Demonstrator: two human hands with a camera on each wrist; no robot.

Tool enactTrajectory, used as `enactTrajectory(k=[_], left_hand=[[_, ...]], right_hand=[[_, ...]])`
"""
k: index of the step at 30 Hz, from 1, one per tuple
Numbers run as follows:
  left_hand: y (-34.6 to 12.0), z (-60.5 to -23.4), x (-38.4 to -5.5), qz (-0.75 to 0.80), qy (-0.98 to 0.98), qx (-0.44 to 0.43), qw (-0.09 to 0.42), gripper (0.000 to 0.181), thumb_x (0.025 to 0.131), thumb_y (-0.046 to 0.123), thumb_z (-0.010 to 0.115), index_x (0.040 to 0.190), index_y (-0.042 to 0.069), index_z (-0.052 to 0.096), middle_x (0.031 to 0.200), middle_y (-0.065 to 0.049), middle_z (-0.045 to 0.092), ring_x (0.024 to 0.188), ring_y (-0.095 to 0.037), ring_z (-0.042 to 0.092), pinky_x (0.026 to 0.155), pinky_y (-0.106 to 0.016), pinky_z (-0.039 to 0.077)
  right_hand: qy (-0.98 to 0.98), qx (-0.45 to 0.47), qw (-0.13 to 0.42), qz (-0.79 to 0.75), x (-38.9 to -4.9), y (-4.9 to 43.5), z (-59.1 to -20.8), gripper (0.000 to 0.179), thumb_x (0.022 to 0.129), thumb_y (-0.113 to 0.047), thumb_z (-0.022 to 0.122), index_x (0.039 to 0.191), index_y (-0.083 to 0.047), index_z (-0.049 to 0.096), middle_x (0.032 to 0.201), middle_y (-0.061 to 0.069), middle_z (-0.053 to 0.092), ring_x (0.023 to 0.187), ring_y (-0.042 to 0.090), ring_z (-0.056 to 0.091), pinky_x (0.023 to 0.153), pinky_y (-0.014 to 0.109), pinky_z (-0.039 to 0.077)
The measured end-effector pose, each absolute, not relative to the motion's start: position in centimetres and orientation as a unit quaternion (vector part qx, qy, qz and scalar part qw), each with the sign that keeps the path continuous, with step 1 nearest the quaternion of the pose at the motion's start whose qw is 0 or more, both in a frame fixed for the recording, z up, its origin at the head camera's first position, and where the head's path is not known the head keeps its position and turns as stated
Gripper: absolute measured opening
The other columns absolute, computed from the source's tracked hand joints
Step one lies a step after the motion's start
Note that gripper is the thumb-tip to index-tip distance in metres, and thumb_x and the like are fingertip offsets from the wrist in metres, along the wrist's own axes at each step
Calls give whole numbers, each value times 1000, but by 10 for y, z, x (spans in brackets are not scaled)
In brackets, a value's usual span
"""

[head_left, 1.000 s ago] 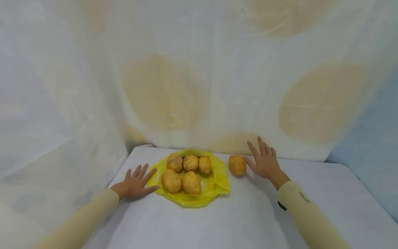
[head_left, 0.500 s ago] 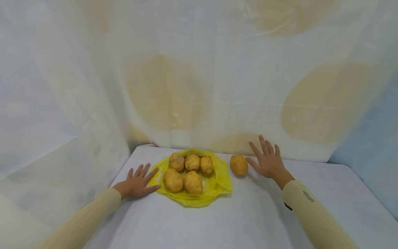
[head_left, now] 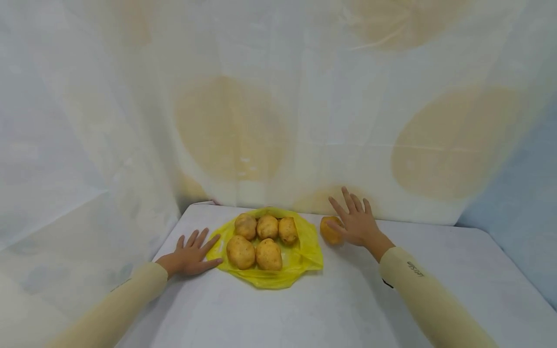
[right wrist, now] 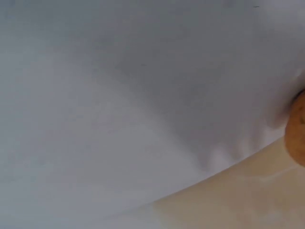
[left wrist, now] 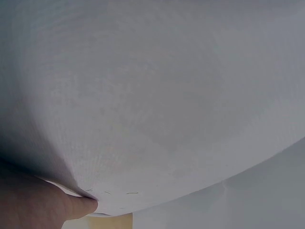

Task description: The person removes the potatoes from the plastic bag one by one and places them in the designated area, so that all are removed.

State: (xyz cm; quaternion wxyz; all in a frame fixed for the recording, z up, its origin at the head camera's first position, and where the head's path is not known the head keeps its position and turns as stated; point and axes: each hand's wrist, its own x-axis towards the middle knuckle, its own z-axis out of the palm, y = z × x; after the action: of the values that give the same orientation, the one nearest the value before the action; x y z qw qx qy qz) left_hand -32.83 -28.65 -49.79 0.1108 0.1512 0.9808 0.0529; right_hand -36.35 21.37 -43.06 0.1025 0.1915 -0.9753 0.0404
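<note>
My left hand point(head_left: 190, 257) lies with fingers spread on the white tabletop, its thumb and index finger reaching the left edge of a yellow plastic bag point(head_left: 311, 249). Several potatoes sit on the bag in two rows, among them a large potato point(head_left: 241, 252) at the front left. To the right of the bag stands a single potato point(head_left: 329, 233). My right hand point(head_left: 358, 223) is held over that potato's right side, fingers straight and spread, its thumb overlapping it in the head view. The right wrist view catches the lone potato point(right wrist: 298, 129) at its right edge.
A white cloth covers the table point(head_left: 261, 319). Behind it hangs a pale curtain point(head_left: 335, 121) with large tan dots, close along the table's back edge. More white cloth point(head_left: 56, 183) hangs at the left, and a bluish sheet point(head_left: 518, 203) at the right.
My right hand first shifts slightly right, then moves left until its thumb overlaps the lone potato. The left hand, the bag and the potatoes stay in place.
</note>
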Motion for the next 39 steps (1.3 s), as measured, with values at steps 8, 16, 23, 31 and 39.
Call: enactTrajectory(k=[8, 16, 23, 31, 39], left_hand=[[-288, -499, -331, 59, 981, 153, 106, 93, 89, 79, 37, 159, 22, 18, 165, -23, 2, 149, -51, 1, 109, -75, -5], [-287, -492, -330, 59, 981, 151, 106, 92, 90, 78, 37, 160, 21, 17, 165, -23, 1, 149, -52, 0, 109, -75, -6], [-284, -491, -323, 48, 981, 154, 108, 90, 91, 77, 37, 160, 22, 17, 165, -22, 3, 149, -51, 3, 110, -74, -3], [-283, -495, -325, 62, 980, 159, 100, 90, 91, 76, 38, 159, 20, 19, 164, -24, 5, 148, -53, 4, 109, -75, -3], [-289, -497, -330, 63, 981, 160, 96, 92, 90, 79, 35, 160, 23, 15, 166, -21, 1, 149, -51, 2, 111, -74, -5]], right_hand=[[-971, 212, 100, 50, -366, 184, -427, 75, 98, -63, 39, 160, -27, 17, 167, 15, -8, 150, 43, 14, 116, 68, 4], [-971, 215, 91, 49, -374, 168, -435, 75, 98, -63, 38, 160, -29, 14, 167, 13, -10, 150, 41, 14, 116, 67, 3], [-968, 227, 97, 55, -371, 163, -445, 75, 98, -62, 41, 159, -25, 20, 167, 17, -2, 146, 44, 23, 114, 69, 10], [-964, 239, 98, 64, -367, 157, -447, 75, 98, -64, 39, 159, -26, 19, 167, 15, -3, 147, 42, 23, 116, 67, 10], [-959, 259, 98, 67, -367, 148, -444, 76, 98, -62, 42, 160, -25, 18, 167, 14, -3, 146, 42, 23, 117, 66, 11]])
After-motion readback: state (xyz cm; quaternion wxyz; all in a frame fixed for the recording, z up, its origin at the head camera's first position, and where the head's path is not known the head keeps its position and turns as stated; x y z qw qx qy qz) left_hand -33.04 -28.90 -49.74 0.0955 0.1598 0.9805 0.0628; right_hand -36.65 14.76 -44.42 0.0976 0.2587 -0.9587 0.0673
